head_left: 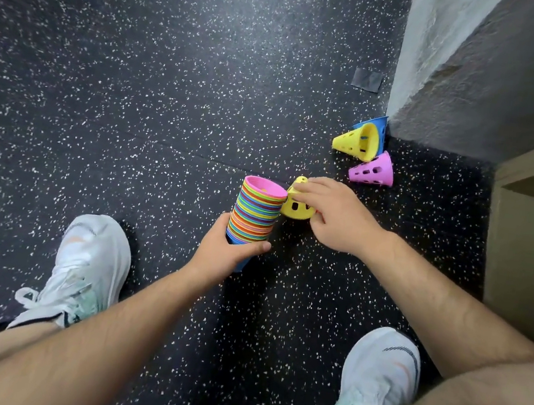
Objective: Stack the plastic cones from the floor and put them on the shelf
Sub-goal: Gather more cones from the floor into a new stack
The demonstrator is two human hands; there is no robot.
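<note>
My left hand (224, 251) grips the lower end of a tall stack of many-coloured plastic cones (256, 212), tilted with a pink rim uppermost. Right beside the stack's top, my right hand (335, 214) holds a single yellow cone (295, 206) with holes in its side, fingers curled over its tip. Further away on the floor lie a yellow cone (355, 142), a blue cone (377, 126) behind it and a pink cone (372, 171), all on their sides near the wall corner.
The floor is dark speckled rubber (138, 85). A grey wall (476, 76) rises at the upper right, and a beige shelf unit (530, 241) stands at the right edge. My two white shoes (82, 270) (375, 380) are planted below the hands.
</note>
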